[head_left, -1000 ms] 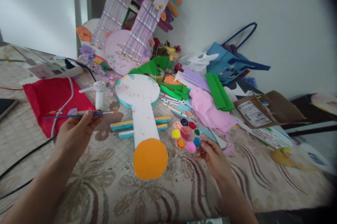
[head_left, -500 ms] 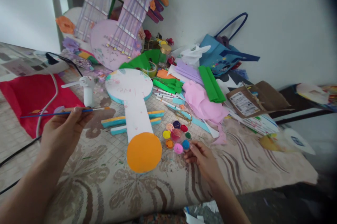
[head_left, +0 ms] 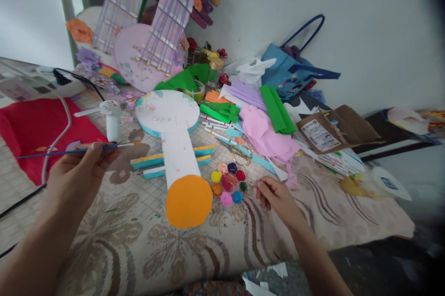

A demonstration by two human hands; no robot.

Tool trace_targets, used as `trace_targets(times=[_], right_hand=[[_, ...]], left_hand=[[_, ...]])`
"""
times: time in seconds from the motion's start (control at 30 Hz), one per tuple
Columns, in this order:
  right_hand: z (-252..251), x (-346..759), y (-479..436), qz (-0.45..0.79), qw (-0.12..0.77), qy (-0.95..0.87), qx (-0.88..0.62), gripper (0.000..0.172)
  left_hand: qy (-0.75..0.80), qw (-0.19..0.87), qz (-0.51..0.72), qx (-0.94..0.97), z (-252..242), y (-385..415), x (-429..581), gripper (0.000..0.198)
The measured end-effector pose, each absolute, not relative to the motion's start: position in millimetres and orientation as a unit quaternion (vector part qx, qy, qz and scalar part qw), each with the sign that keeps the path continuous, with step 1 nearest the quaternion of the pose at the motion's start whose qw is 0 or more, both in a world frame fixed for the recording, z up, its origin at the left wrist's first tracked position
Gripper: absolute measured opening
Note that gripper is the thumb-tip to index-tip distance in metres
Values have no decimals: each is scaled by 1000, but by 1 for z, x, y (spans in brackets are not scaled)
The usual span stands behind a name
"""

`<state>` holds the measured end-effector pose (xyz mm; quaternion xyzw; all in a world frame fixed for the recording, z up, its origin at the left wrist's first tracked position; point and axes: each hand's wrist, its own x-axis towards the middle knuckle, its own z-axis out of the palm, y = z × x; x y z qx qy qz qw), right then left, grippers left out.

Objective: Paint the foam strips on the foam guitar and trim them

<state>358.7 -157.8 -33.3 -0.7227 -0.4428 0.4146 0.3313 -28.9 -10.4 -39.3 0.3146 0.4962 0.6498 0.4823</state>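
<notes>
My left hand (head_left: 78, 173) grips a thin blue paintbrush (head_left: 74, 151), its pale bristles pointing right, above the table. A flower-shaped paint palette (head_left: 229, 181) with several coloured wells lies on the cloth. Just right of it is my right hand (head_left: 276, 198), its fingers curled in and apart from the palette; I see nothing in them. Between the hands lies a white cardboard guitar shape (head_left: 179, 154) with faint lettering on its round body, blue edges and striped side sticks. An orange disc (head_left: 188, 202) covers its near end.
A white handheld fan (head_left: 111, 119) stands by red fabric (head_left: 52, 133). Gold-handled scissors (head_left: 242, 154), pink fabric (head_left: 267, 133) and green paper (head_left: 277, 109) lie beyond the palette. A torn cardboard box (head_left: 321, 133) and blue bag (head_left: 287, 71) are at right; a lilac guitar shape (head_left: 134, 54) stands behind.
My right hand has come off the palette's edge and moved a little right. The palette has turned slightly clockwise. My left hand still holds the paintbrush, and the view has shifted slightly.
</notes>
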Motion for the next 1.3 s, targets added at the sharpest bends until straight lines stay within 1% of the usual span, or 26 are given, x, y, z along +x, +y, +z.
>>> trace_targets(times=[0.1, 0.2, 0.3, 0.43, 0.57, 0.63, 0.7, 0.83, 0.93, 1.07, 1.17, 1.3], right_hand=[[-29, 364, -138, 330, 349, -479, -735, 25], [-29, 363, -123, 293, 312, -523, -737, 19], [-32, 361, -115, 290, 275, -565, -722, 18], [-36, 363, -110, 303, 257, -588, -704, 19], [-37, 366, -110, 317, 256, -583, -702, 20], [-37, 366, -110, 321, 262, -578, -703, 20], [-36, 365, -112, 314, 269, -571, -709, 20], [-32, 365, -121, 289, 271, -551, -735, 17], [-30, 366, -135, 311, 275, -535, -736, 21], [-32, 363, -154, 391, 268, -486, -734, 26], [-36, 355, -161, 452, 298, -417, -730, 29], [-40, 345, -160, 486, 342, -338, -730, 37]], left_hand=[[514, 484, 631, 322, -33, -14, -27, 14], [525, 478, 614, 343, -31, -15, -26, 17], [525, 476, 624, 330, -33, -14, -27, 16], [516, 471, 656, 285, -36, -10, -27, 15], [521, 493, 625, 308, -36, -11, -27, 13], [526, 486, 627, 307, -36, -12, -28, 14], [530, 471, 640, 297, -36, -12, -28, 15], [521, 489, 630, 304, -34, -12, -27, 12], [526, 479, 645, 280, -34, -12, -27, 14], [523, 489, 638, 282, -35, -11, -27, 14], [531, 484, 628, 298, -37, -11, -27, 13], [530, 478, 638, 289, -39, -11, -28, 13]])
